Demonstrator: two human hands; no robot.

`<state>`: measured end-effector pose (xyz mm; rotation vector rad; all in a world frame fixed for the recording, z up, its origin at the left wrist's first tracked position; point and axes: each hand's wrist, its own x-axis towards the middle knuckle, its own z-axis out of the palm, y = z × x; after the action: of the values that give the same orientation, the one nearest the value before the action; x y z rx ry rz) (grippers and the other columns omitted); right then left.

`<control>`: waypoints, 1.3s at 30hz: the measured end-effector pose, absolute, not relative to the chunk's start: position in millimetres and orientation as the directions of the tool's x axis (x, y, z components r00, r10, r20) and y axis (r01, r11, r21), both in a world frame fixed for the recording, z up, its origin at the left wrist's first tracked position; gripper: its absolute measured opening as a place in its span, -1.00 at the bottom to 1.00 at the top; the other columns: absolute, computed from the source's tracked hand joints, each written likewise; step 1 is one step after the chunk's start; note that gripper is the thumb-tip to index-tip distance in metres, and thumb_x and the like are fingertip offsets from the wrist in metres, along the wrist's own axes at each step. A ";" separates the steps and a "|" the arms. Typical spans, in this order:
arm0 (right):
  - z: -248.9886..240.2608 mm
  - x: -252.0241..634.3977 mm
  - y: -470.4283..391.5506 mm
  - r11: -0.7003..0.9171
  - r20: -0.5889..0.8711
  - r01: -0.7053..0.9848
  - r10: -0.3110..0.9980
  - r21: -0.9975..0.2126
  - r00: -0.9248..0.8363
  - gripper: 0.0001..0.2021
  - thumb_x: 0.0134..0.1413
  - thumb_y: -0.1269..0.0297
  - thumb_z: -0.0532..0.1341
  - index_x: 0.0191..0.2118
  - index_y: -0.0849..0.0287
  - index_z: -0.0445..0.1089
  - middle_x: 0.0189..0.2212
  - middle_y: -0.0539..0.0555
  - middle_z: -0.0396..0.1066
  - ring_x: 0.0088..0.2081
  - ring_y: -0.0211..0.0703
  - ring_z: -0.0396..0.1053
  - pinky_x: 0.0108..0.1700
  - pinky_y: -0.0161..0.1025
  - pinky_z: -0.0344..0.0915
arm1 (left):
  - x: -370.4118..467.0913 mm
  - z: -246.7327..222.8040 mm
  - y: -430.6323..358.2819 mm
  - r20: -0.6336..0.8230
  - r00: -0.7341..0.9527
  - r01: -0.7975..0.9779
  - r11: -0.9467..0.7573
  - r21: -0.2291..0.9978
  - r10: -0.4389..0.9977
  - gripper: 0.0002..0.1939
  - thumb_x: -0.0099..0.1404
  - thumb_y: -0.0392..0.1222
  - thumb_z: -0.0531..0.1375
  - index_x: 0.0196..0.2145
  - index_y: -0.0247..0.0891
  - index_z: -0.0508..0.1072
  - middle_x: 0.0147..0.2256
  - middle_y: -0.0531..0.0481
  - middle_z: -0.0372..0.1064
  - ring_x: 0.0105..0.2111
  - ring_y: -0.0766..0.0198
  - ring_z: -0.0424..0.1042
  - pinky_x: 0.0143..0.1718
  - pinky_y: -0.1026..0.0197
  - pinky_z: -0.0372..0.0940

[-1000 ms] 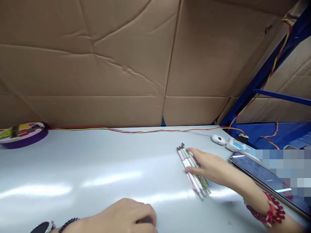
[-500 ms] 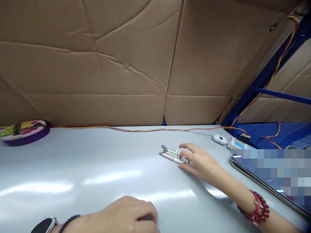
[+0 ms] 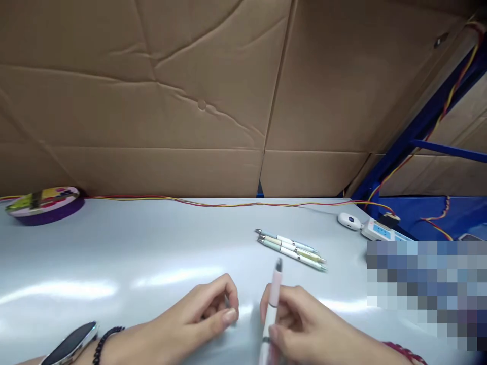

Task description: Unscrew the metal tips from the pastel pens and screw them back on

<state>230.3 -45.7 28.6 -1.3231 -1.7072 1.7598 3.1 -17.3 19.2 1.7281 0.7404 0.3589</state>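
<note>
A pink and white pen [image 3: 271,309] stands nearly upright, its grey tip up, pinched between the thumb and fingers of my right hand [image 3: 300,322]. Its lower end runs out of the frame. To the left, my left hand [image 3: 205,314] is curled above the table with thumb and index finger together; whatever they may hold is hidden. Beyond my right hand lie three more pens side by side: a blue and white pen [image 3: 287,240], a yellow and white pen [image 3: 292,248] and a green and white pen [image 3: 291,255]. Their tips point left.
Cardboard [image 3: 190,116] walls the back of the white table [image 3: 152,243]. A purple oval box [image 3: 49,210] sits at the far left. Red and yellow wires [image 3: 228,205] run along the back edge to a power strip [image 3: 380,230], beside a white plugged-in device [image 3: 349,221]. A blurred patch covers the right side.
My right hand has taken the pink and white pen from the group and brought it nearer, tip up. My left hand has lifted and turned, showing its thumb.
</note>
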 end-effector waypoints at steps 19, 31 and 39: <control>11.4 237.6 -28.9 0.210 -0.050 0.572 0.913 -0.793 -0.404 -0.56 0.29 0.11 -0.09 -0.61 0.13 -0.07 -0.66 -0.13 -0.10 -0.59 -0.32 -0.09 -0.55 -0.33 -0.06 | 1.6 22.6 -12.2 0.014 0.813 0.419 -0.601 0.681 0.582 -0.79 0.24 -0.30 0.19 -0.16 -0.16 0.31 -0.27 0.06 0.34 -0.32 0.26 0.33 -0.23 0.31 0.25; 8.3 237.1 -35.5 0.499 -0.017 0.823 0.852 -0.270 -0.523 -0.60 0.33 0.21 -0.07 -0.47 0.14 0.37 -0.56 -0.02 0.47 -0.56 -0.26 0.33 -0.51 -0.26 -0.06 | 2.3 14.5 -15.7 0.070 0.883 0.393 -0.812 0.431 0.465 -0.73 0.03 -0.51 0.12 -0.39 -0.21 0.16 -0.27 0.03 0.22 -0.34 0.23 0.24 -0.32 0.27 0.16; 5.8 246.0 -24.5 0.407 -0.008 0.913 0.913 -0.014 -0.407 -0.46 0.35 0.12 -0.13 -0.58 0.15 0.37 -0.64 0.12 0.45 -0.64 -0.16 0.30 -0.54 -0.16 -0.25 | -1.6 8.8 -12.1 0.111 0.841 0.441 -0.789 0.427 0.529 -0.79 0.20 -0.49 -0.07 -0.36 -0.18 0.05 -0.36 0.05 0.23 -0.44 0.24 0.23 -0.42 0.29 0.14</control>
<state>246.0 -24.5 5.8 -1.7103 -2.6341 0.0255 -1.6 -12.1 8.8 2.6302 0.7231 0.3161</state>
